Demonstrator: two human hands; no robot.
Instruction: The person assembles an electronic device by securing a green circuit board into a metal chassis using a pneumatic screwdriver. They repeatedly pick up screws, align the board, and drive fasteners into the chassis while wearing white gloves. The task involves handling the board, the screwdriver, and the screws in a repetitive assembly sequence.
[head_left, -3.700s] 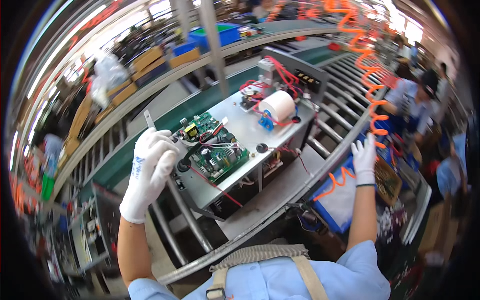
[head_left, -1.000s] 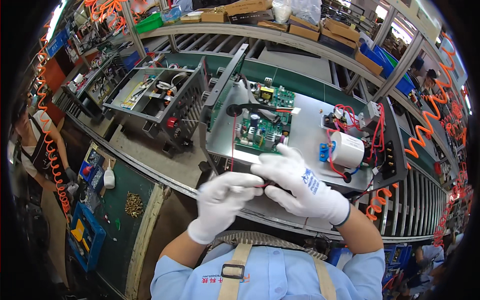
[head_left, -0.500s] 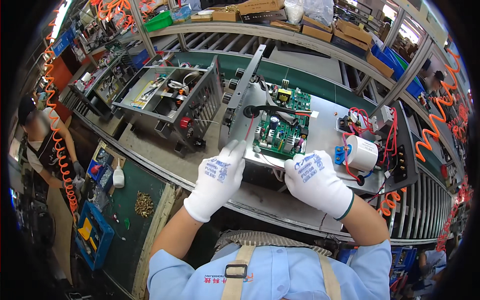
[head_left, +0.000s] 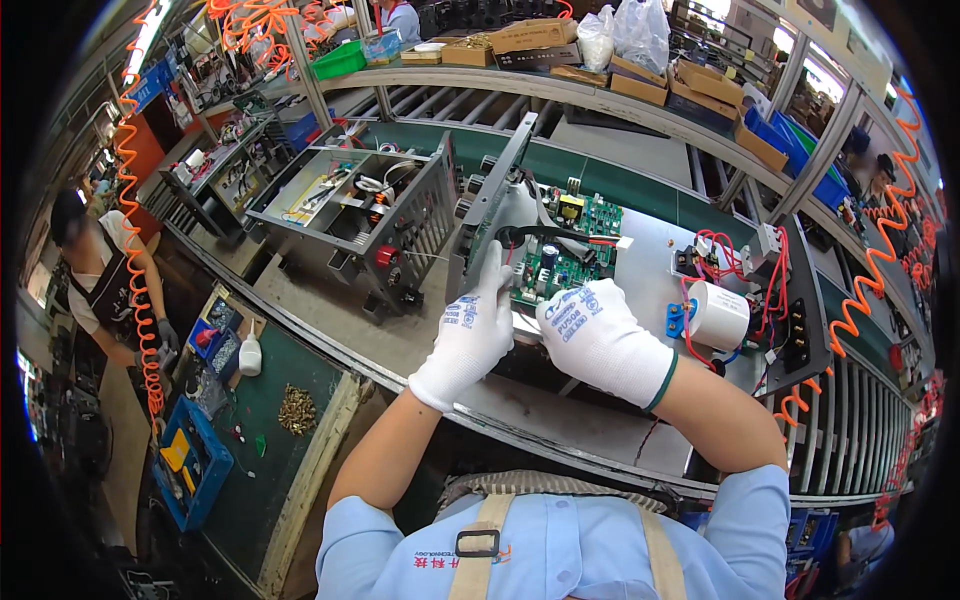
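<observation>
In front of me lies an electrical chassis: a metal base plate with an upright front panel on its left. A green circuit board is mounted on the plate. A black cable with a white connector crosses above it. My left hand, in a white glove, reaches along the panel's inner side with fingers stretched out beside a thin red wire. By the board's front edge, my gloved right hand has its fingers curled together; what they pinch is hidden.
Right on the plate are a white cylindrical capacitor and red wiring. A second open chassis stands left. A blue tray and a pile of brass fittings lie on the green side bench. A co-worker stands far left.
My left hand has moved up and right, its fingertips now near the cable opening in the panel. My right hand has shifted left toward it. The whole view has also shifted slightly.
</observation>
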